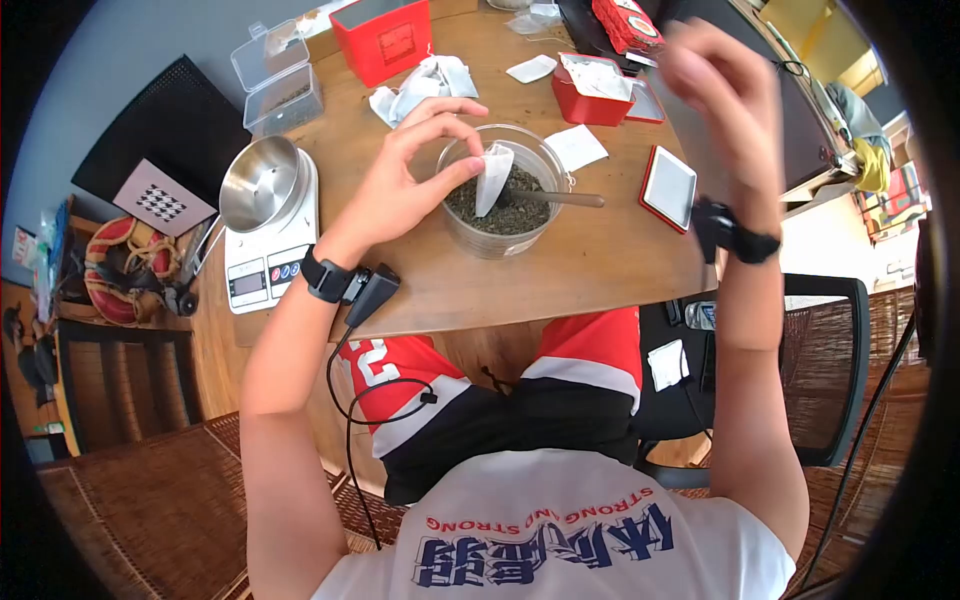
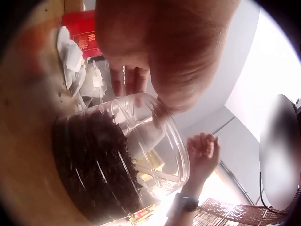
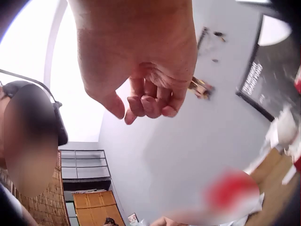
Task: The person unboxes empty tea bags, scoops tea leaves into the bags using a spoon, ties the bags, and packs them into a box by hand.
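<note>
My left hand pinches a small white tea bag between thumb and fingertips. The bag hangs inside the mouth of a clear plastic jar, over dark loose tea leaves. A spoon stands in the leaves, its handle leaning out over the rim to the right. In the left wrist view, the jar's wall shows tea filling its lower part. Raised at the right, away from the jar, my right hand is blurred in the head view. Its fingers hang loosely curled with nothing between them in the right wrist view.
A kitchen scale carrying a steel bowl stands at the left. Behind the jar are filled white bags, a red box and a clear lidded container. To the right lie an open red tin and its lid.
</note>
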`<act>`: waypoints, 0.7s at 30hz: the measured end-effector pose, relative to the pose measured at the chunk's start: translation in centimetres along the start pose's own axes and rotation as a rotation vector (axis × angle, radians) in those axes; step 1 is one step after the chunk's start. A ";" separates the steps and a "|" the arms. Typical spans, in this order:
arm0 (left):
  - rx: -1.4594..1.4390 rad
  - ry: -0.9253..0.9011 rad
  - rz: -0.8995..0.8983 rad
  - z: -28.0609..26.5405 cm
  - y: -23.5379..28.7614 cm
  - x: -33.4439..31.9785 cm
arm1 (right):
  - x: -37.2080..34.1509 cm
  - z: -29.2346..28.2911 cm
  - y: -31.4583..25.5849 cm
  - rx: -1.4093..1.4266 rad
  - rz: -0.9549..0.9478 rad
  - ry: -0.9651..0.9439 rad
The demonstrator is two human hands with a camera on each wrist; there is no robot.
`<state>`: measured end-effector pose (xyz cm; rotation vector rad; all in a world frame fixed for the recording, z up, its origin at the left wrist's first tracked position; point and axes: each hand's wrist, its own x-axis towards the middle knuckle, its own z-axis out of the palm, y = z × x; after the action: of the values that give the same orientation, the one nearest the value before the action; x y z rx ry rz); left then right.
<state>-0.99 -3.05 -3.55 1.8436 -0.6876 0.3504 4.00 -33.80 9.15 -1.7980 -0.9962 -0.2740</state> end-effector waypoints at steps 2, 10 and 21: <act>0.024 -0.020 0.023 -0.1 0.1 0.0 | -4.1 -2.6 -4.6 -0.146 0.030 0.061; 0.031 -0.030 0.079 -0.2 -0.7 -0.2 | -22.2 16.6 0.6 -0.170 0.418 -1.196; 0.008 -0.047 -0.023 0.0 0.2 -0.4 | -34.0 33.2 14.1 -0.272 1.161 -1.542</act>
<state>-1.41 -2.99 -3.57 1.8712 -0.6970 0.2960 -15.54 -24.52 -35.48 -2.3984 -0.5847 1.9912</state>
